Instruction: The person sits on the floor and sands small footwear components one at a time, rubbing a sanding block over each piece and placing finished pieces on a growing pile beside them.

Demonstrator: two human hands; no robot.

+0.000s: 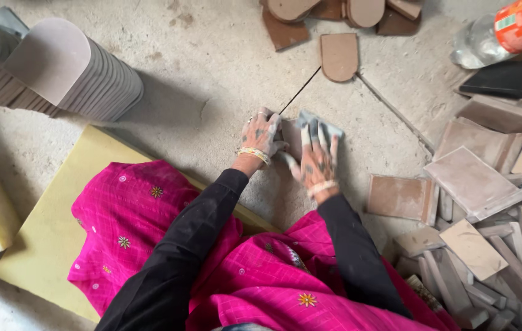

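- Small brown clay tile piece (291,138) lies flat on the grey concrete floor (212,73), between the two hands, mostly covered; its long axis cannot be told.
- Left hand (262,133): fingers bent down over the piece's left edge, pressing it to the floor; rings and a beaded bangle on it.
- Right hand (315,160): fingers spread flat, pressing a grey-blue abrasive pad (325,129) onto the piece's right side. Pad's long axis runs up-left to down-right.
- Both hands dusty, in black sleeves, above a pink embroidered cloth (144,214) on the lap.
- One loose brown tile with a rounded end (339,56) on the floor beyond the hands, rounded end pointing toward the person.
- Two leaning stacks of round-topped pale tiles (83,73) upper left; count per stack unclear.
- Heap of flat rectangular brown tiles (475,184) at right, too many to count; a second small pile at top.
- One clear plastic bottle with orange label (506,30) upper right, lying on its side.
- Yellow foam slab (46,233) under the person.
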